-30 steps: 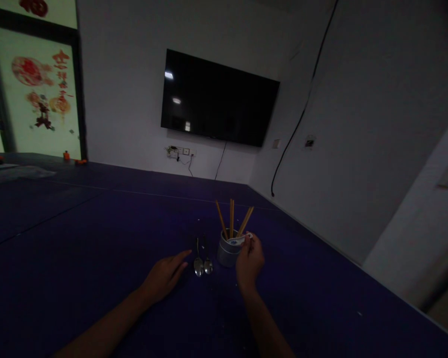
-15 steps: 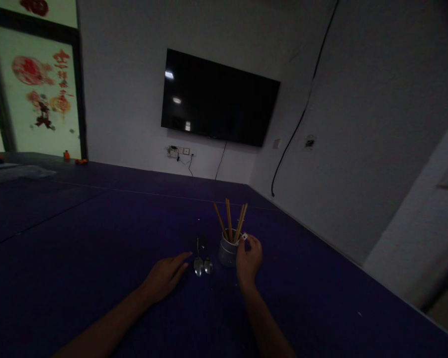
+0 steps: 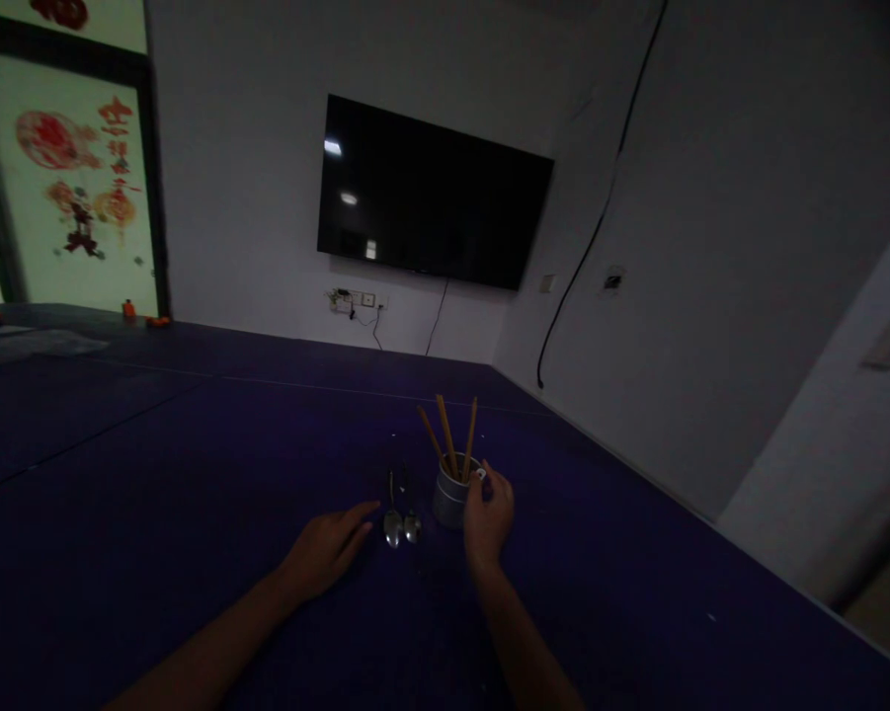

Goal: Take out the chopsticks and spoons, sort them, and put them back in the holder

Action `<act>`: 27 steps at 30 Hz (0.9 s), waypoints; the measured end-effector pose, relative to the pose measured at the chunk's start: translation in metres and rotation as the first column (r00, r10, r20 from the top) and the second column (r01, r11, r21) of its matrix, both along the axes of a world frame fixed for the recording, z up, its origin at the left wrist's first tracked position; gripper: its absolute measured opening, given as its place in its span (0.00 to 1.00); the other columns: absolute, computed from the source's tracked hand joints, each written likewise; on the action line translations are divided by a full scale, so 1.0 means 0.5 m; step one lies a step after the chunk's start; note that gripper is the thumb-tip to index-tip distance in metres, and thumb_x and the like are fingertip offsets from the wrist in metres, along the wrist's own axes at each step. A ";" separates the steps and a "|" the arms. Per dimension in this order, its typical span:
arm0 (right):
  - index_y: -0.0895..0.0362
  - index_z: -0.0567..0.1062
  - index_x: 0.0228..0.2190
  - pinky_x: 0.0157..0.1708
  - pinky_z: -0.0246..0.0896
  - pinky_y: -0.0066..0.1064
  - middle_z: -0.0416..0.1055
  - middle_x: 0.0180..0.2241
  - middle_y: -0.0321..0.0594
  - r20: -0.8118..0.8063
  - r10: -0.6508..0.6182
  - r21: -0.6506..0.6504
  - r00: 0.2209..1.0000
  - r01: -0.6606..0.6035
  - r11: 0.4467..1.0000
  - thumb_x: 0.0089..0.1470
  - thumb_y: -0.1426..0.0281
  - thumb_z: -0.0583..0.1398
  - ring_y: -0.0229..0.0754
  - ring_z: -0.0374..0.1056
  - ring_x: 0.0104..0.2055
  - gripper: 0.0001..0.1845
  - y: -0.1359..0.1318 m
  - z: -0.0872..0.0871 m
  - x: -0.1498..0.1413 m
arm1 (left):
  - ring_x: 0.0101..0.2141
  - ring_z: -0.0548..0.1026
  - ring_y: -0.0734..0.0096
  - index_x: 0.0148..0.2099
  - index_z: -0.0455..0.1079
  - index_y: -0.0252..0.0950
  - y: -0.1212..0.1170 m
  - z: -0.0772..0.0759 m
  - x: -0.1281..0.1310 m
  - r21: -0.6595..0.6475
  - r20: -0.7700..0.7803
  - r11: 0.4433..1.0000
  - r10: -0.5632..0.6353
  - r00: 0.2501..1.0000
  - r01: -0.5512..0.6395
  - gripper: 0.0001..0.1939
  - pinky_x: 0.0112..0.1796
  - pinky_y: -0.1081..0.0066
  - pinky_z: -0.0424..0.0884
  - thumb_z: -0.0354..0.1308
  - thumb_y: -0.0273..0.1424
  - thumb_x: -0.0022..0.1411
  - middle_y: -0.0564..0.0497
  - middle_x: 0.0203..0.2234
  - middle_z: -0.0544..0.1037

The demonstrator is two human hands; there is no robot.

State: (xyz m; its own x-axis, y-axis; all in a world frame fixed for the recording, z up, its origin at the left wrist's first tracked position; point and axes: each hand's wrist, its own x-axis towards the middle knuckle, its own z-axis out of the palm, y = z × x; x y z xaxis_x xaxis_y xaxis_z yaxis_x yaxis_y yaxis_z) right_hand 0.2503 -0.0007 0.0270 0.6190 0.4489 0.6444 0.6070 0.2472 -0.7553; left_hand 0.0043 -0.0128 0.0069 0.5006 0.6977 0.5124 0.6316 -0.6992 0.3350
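Observation:
A grey cup (image 3: 450,504) with a pale band stands on the dark blue table, with several wooden chopsticks (image 3: 446,434) leaning in it. My right hand (image 3: 489,518) is at the cup's right rim, fingers pinched on a small white piece with a dark hole (image 3: 481,474). Its lower part is hidden, so its kind is unclear. Two metal spoons (image 3: 393,528) lie side by side left of the cup, bowls toward me. My left hand (image 3: 333,543) rests on the table just left of the spoons, fingers stretched out, holding nothing.
The blue table (image 3: 193,474) runs back to the wall, where a black television (image 3: 434,193) hangs. A black cable (image 3: 585,257) hangs down the right wall. Clear plastic sheeting (image 3: 37,345) and small orange objects (image 3: 157,321) lie at the far left.
My right hand and the white piece have moved slightly left and down at the cup's rim. The chopsticks have shifted and stand closer together. My left hand stays put.

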 end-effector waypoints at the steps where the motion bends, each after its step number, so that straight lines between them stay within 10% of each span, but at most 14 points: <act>1: 0.62 0.75 0.43 0.46 0.57 0.38 0.70 0.42 0.52 0.004 -0.013 -0.008 1.000 0.013 1.000 0.55 0.59 0.52 0.49 0.65 0.45 0.23 -0.002 0.001 -0.002 | 0.41 0.78 0.66 0.57 0.62 0.42 0.001 -0.001 -0.001 0.008 0.004 1.000 -0.004 1.000 0.004 0.21 0.42 0.67 0.73 0.38 0.39 0.69 0.49 0.44 0.78; 27: 0.55 0.74 0.24 0.22 0.49 0.30 0.71 0.21 0.39 -0.048 -0.160 -0.172 0.986 0.150 0.974 0.42 0.42 0.59 0.43 0.63 0.22 0.27 -0.039 0.027 -0.037 | 0.38 0.78 0.67 0.57 0.62 0.42 0.002 0.000 0.000 0.011 -0.002 1.000 0.003 1.000 -0.003 0.21 0.40 0.68 0.73 0.37 0.39 0.69 0.49 0.42 0.79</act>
State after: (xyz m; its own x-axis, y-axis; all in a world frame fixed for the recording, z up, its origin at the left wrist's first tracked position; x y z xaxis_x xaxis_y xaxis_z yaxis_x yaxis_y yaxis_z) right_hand 0.2319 -0.0203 0.0405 0.7254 0.4422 0.5275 0.5796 0.0210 -0.8146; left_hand 0.0043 -0.0120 0.0070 0.4994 0.6938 0.5189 0.6346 -0.7007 0.3260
